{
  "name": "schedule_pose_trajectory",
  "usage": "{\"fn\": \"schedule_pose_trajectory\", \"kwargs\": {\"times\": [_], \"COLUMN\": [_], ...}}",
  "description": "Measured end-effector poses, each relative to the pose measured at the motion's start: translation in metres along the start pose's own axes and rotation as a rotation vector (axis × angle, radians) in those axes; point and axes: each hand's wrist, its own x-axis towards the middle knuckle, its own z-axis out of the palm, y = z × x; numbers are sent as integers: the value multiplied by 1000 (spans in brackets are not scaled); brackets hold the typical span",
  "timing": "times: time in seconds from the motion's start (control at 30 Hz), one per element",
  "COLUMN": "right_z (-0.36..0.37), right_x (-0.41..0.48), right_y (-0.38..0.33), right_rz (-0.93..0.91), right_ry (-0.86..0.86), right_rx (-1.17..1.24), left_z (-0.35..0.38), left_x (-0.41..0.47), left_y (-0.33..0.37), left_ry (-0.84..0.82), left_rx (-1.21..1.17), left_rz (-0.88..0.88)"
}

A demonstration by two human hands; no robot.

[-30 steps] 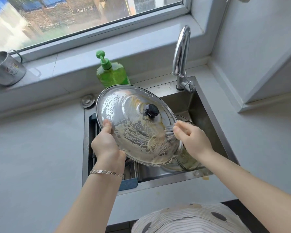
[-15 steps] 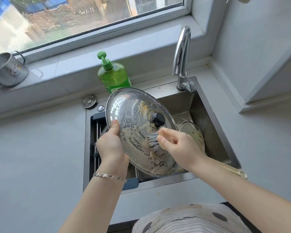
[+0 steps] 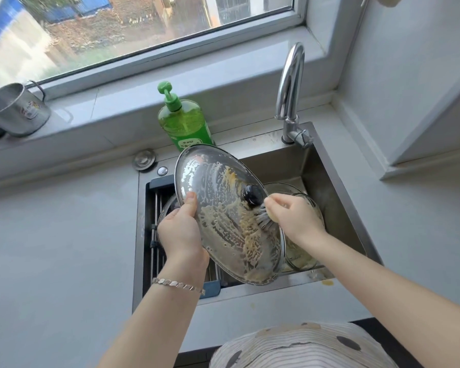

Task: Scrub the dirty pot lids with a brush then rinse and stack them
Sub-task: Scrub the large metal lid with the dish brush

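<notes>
A large glass pot lid (image 3: 218, 208) with a metal rim and a black knob (image 3: 252, 194) is tilted over the steel sink (image 3: 337, 189), smeared with yellowish foam. My left hand (image 3: 181, 232) grips its left rim, thumb on the glass. My right hand (image 3: 294, 217) holds a brush (image 3: 263, 218), whose grey bristles press on the lid just below the knob. Another dirty glass lid (image 3: 300, 258) lies in the basin behind my right hand, mostly hidden.
A green soap pump bottle (image 3: 184, 123) stands behind the sink, the tap (image 3: 290, 94) to its right. A drain rack (image 3: 157, 208) fills the sink's left part. A metal mug (image 3: 16, 110) sits on the window sill. Grey counter lies on both sides.
The lid has tipped more upright and shifted slightly right. My right hand has moved the brush from the lid's lower right edge up to just under the knob.
</notes>
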Motion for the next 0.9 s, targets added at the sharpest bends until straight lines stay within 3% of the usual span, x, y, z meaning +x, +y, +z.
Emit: {"fn": "schedule_pose_trajectory", "kwargs": {"times": [0.13, 0.23, 0.3, 0.4, 0.5, 0.6, 0.73, 0.9], "right_z": [7, -5, -18, -27, -14, 0, -2, 4], "right_x": [-19, -11, -4, -6, -18, -12, 13, 12], "right_y": [-11, 5, 13, 4, -15, -21, -20, -2], "right_rz": [-140, -41, 45, -125, -302, -306, -67, 284], "right_ry": [-94, -107, -20, 157, 115, 115, -4, -137], "right_rx": [52, -77, -133, -141, -382, -549, -278, 376], "left_z": [-3, -7, -9, -12, -9, -6, -6, -10], "left_x": [4, 3, 3, 7, 4, -6, -18, -9], "left_y": [1, 4, 4, 0, -8, -12, -10, -10], "left_ry": [6, 3, 10, -28, -107, -169, -195, -134], "left_rx": [10, 48, 67, 118, 210, 286, 339, 191], "left_rz": [51, 160, 215, 257, 301, 372, 486, 451]}}
